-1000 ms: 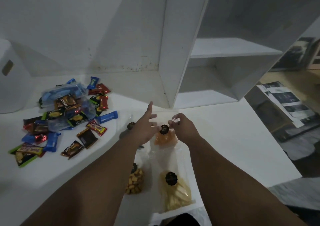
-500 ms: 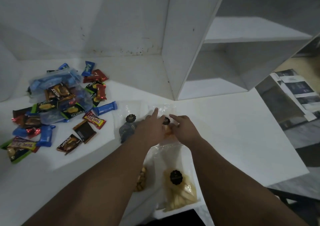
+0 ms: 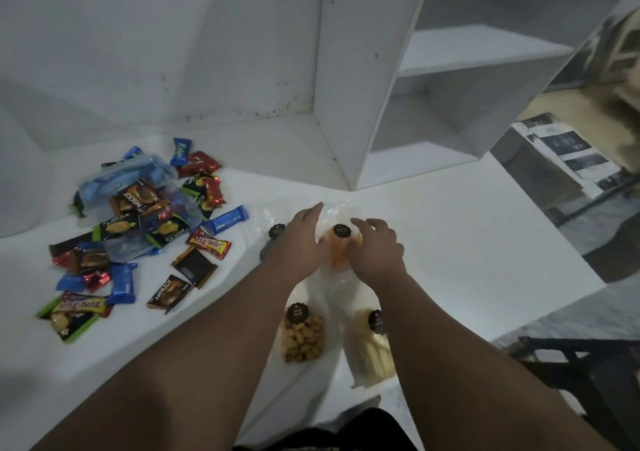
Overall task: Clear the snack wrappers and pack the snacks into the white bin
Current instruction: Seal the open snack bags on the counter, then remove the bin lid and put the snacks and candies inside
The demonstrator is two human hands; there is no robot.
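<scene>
- flanking a clear plastic pouch of orange snack with a round black label (image 3: 337,246), left hand (image 3: 299,239) at its 9 o'clock, right hand (image 3: 375,248) at its 3 o'clock, likely so as to gather it from both sides.
- left fingers lying straight and close together along the pouch edge; right fingers curling loosely over its far corner; whether pinching the film, cannot tell.
- lying nearer at 6 o'clock on the white tabletop (image 3: 467,243): a clear pouch of brown nuggets (image 3: 303,340) and a clear pouch of pale yellow sticks (image 3: 370,353), both unpacked.
- sitting at 9 o'clock, well apart: a loose heap of small coloured foil-wrapped snacks (image 3: 138,229), spilling around a clear blue-tinted plastic bag (image 3: 138,177).
- not showing any white bin clearly; only a blurred white shape at the far left edge, so packing judged barely begun.
</scene>
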